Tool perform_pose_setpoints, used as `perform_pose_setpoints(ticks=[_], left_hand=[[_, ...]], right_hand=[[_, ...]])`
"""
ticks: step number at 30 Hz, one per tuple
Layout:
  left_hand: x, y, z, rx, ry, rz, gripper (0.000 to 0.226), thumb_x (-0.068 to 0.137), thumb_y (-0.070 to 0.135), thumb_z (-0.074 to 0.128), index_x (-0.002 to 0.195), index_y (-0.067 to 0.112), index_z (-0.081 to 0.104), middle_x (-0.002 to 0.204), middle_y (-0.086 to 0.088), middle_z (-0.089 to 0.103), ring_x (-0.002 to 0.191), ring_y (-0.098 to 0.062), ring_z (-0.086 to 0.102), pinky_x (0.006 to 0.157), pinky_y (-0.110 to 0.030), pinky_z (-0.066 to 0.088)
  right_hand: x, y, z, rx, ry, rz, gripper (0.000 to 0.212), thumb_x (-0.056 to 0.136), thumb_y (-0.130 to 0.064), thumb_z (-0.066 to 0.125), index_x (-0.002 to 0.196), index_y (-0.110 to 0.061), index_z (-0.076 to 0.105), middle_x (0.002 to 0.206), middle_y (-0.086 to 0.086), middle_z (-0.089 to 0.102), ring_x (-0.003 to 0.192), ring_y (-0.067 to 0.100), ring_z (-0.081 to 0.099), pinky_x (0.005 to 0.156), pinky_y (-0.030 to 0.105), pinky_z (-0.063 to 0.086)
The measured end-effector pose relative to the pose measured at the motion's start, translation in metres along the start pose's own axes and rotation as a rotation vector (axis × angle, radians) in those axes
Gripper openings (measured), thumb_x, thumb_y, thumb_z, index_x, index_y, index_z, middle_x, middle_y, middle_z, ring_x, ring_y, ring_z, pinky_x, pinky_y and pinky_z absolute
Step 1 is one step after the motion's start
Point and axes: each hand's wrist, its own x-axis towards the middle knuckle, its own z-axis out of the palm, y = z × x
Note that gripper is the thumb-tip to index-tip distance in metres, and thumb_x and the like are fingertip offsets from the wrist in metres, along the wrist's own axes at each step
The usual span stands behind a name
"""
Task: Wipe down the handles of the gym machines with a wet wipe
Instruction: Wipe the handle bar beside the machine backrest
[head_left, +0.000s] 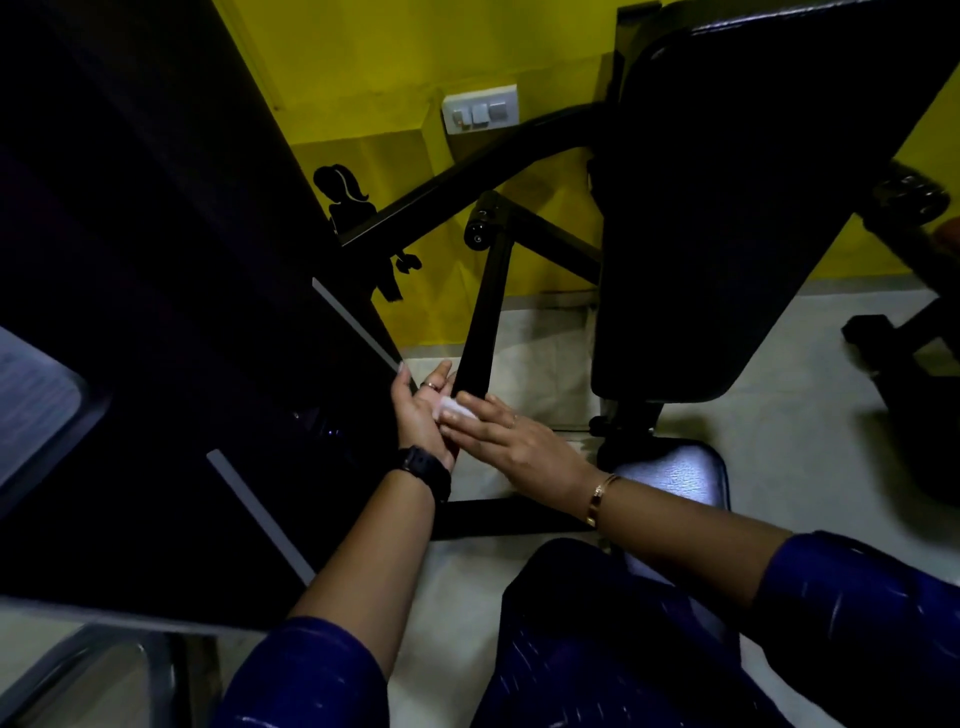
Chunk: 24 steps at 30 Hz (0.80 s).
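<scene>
Wipe (453, 408) pressed between left hand (420, 415) palm and flat fingers of right hand (514, 440), neither curled, at near end of bar (480, 322). Bar wipe looks barely begun; other handles probably left.

The yellow wall (363, 62) bears a white switch plate (480, 110) and — lower — a black silhouette decal (343, 195)

The left hand (423, 415) sits open, palm turned inward, with the right hand (511, 441) laid flat against it, fingers pretty much straight.
</scene>
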Motion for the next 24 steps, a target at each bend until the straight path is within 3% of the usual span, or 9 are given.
perform_pose_setpoints(ticks=[2, 3, 7, 10, 13, 15, 17, 20, 24], left_hand=[[-0.002, 0.0, 0.001, 0.043, 0.018, 0.044, 0.073, 0.098, 0.059, 0.022, 0.14, 0.006, 0.048, 0.119, -0.016, 0.063, 0.101, -0.027, 0.065, 0.09, -0.037, 0.052], [-0.001, 0.0, 0.001, 0.058, 0.0, 0.058, 0.072, 0.099, 0.057, 0.02, 0.14, 0.004, 0.047, 0.117, -0.016, 0.063, 0.101, -0.026, 0.065, 0.084, -0.033, 0.053], [-0.007, -0.003, 0.007, 0.243, -0.024, 0.161, 0.049, 0.106, 0.033, 0.022, 0.151, 0.015, 0.026, 0.156, -0.01, 0.031, 0.143, -0.022, 0.032, 0.114, -0.038, 0.032], [-0.009, -0.012, -0.006, 0.99, -0.101, 0.553, 0.058, 0.103, 0.021, 0.035, 0.152, 0.021, 0.004, 0.162, -0.005, 0.008, 0.149, -0.015, 0.005, 0.118, -0.024, 0.014], [-0.003, -0.013, -0.029, 1.565, -0.134, 0.987, 0.074, 0.092, 0.029, 0.037, 0.153, 0.006, 0.002, 0.159, -0.007, 0.001, 0.148, -0.012, -0.006, 0.119, -0.02, 0.001], [-0.002, -0.012, -0.037, 1.788, -0.23, 1.297, 0.073, 0.088, 0.029, 0.042, 0.15, -0.001, 0.016, 0.156, -0.017, 0.017, 0.149, -0.024, 0.001, 0.121, -0.034, 0.008], [-0.001, -0.01, -0.039, 1.905, -0.335, 1.466, 0.067, 0.087, 0.028, 0.045, 0.146, 0.0, 0.027, 0.153, -0.02, 0.03, 0.146, -0.034, 0.015, 0.117, -0.043, 0.018], [0.002, 0.0, -0.043, 1.983, -0.441, 1.575, 0.064, 0.085, 0.024, 0.048, 0.144, 0.004, 0.034, 0.151, -0.018, 0.036, 0.142, -0.034, 0.027, 0.115, -0.046, 0.024], [0.009, 0.008, -0.04, 1.866, -0.714, 1.664, 0.043, 0.085, 0.018, 0.053, 0.125, 0.004, 0.063, 0.13, -0.018, 0.061, 0.128, -0.041, 0.05, 0.107, -0.051, 0.041]], right_hand=[[0.014, -0.006, 0.006, 0.135, 0.066, 0.176, 0.065, 0.081, 0.017, 0.036, 0.143, -0.003, 0.04, 0.151, 0.012, 0.036, 0.145, 0.025, 0.022, 0.121, 0.032, 0.013], [0.019, -0.005, 0.008, 0.184, 0.09, 0.275, 0.068, 0.08, 0.019, 0.035, 0.144, -0.003, 0.039, 0.152, 0.012, 0.035, 0.145, 0.023, 0.02, 0.121, 0.031, 0.012], [0.013, 0.003, 0.016, 0.258, 0.181, 0.538, 0.068, 0.079, 0.013, 0.025, 0.144, -0.002, 0.039, 0.152, 0.008, 0.031, 0.145, 0.021, 0.018, 0.12, 0.028, 0.012], [0.007, -0.002, 0.02, 0.294, 0.191, 0.498, 0.063, 0.083, -0.001, 0.021, 0.144, -0.001, 0.038, 0.151, 0.006, 0.028, 0.143, 0.016, 0.021, 0.118, 0.02, 0.012], [0.015, 0.018, 0.02, 0.262, 0.15, 0.36, 0.06, 0.086, 0.012, 0.042, 0.144, -0.001, 0.037, 0.152, 0.01, 0.033, 0.144, 0.017, 0.021, 0.119, 0.024, 0.016], [0.021, 0.041, 0.019, 0.167, 0.105, 0.221, 0.064, 0.081, 0.018, 0.057, 0.141, 0.0, 0.04, 0.148, 0.015, 0.041, 0.143, 0.021, 0.026, 0.119, 0.026, 0.017], [0.025, 0.061, 0.017, 0.091, 0.049, 0.198, 0.067, 0.081, 0.018, 0.06, 0.142, -0.003, 0.041, 0.148, 0.014, 0.04, 0.142, 0.022, 0.026, 0.119, 0.023, 0.012], [0.018, 0.072, 0.018, 0.101, 0.046, 0.304, 0.08, 0.081, 0.022, 0.053, 0.149, -0.012, 0.03, 0.156, 0.003, 0.026, 0.145, 0.015, 0.018, 0.117, 0.016, 0.005], [0.005, 0.054, 0.029, 0.215, 0.127, 0.286, 0.068, 0.086, 0.013, 0.051, 0.148, -0.006, 0.03, 0.156, 0.005, 0.022, 0.147, 0.014, 0.016, 0.118, 0.021, 0.013]])
